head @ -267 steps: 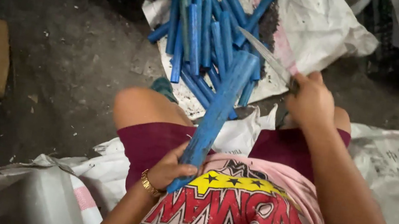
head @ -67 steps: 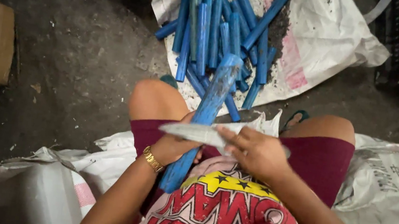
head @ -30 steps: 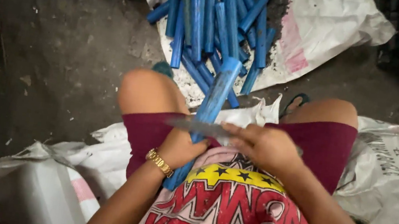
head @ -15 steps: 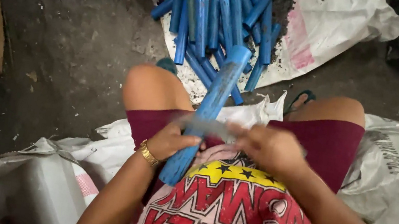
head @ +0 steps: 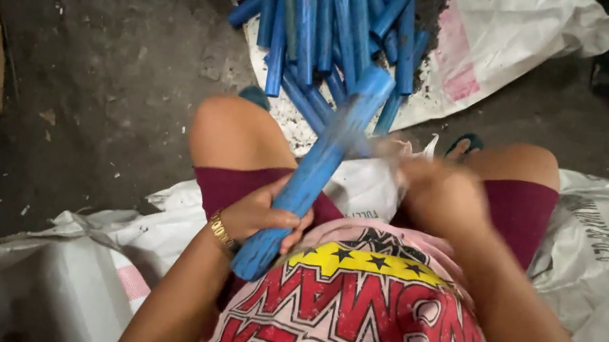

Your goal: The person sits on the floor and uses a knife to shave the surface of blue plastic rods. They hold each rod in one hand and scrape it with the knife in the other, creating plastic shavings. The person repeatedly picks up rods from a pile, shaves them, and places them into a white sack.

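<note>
Left hand (head: 260, 213) clamps the lower end of a blue tube (head: 317, 169), which angles up over the lap twd the blue tube pile (head: 328, 14) on a white sack (head: 518, 34). Right hand (head: 441, 199) blurred beside the tube's upper part; grip can't tell.

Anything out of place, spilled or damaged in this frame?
Dark crumbs lie spilled on the white sack beside the blue stick pile. The left hand grips one blue stick angled over the lap; the right hand is motion-blurred. Nothing looks broken.
</note>
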